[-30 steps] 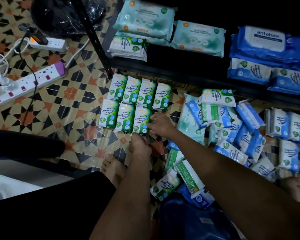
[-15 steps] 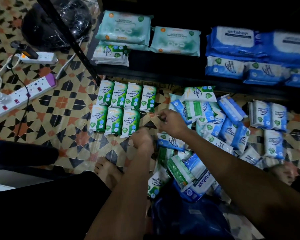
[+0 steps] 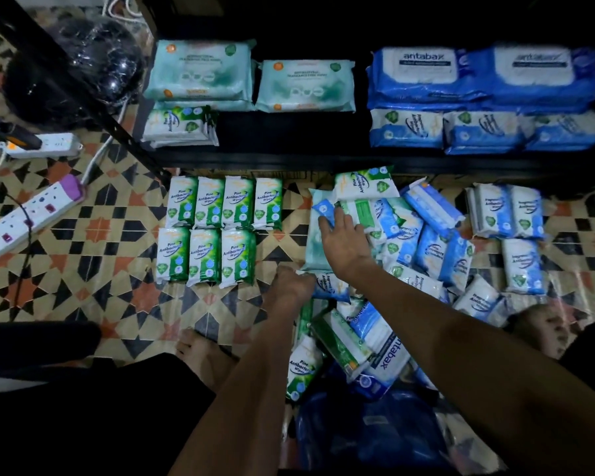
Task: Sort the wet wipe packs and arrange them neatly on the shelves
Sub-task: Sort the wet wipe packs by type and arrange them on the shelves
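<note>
Our right hand (image 3: 344,240) lies spread and flat on the loose pile (image 3: 409,242) beside the green rows (image 3: 217,231). Our left hand (image 3: 291,286) curls at a pack's edge; its grasp we cannot tell. Packs look soft, light, slick: pinch across the middle.

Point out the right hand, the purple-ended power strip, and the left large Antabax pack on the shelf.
right hand (image 3: 345,242), head view, back of the hand.
purple-ended power strip (image 3: 31,219), head view, middle of its white body.
left large Antabax pack (image 3: 423,65), head view, white lid label.
</note>
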